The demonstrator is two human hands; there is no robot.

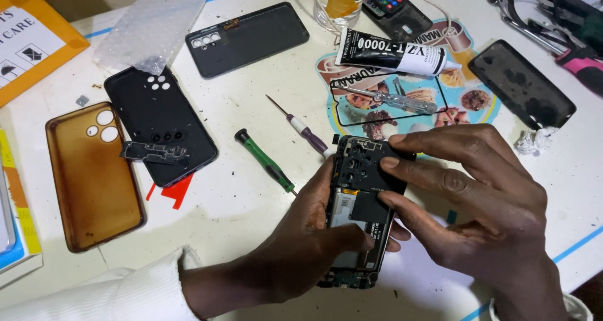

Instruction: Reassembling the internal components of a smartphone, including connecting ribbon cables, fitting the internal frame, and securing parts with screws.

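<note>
Opened phone (359, 201), back off, board & battery area bare, low centre of counter (251, 214), held w/ both hands. Left hand (301, 245) wrapped round its left edge, thumb across the lower middle. Right hand (477, 201) fingertips pressing a black inner cover onto the camera end. Just beside: green screwdriver (264, 161), purple screwdriver (301, 129). Further out: glue tube (396, 54), black back cover (160, 123), brown case (91, 176). Risk, prob: too much finger pressure could crack the cover or bend the board; bare fingertips could smudge contacts; a slip could knock the screwdrivers off
</note>
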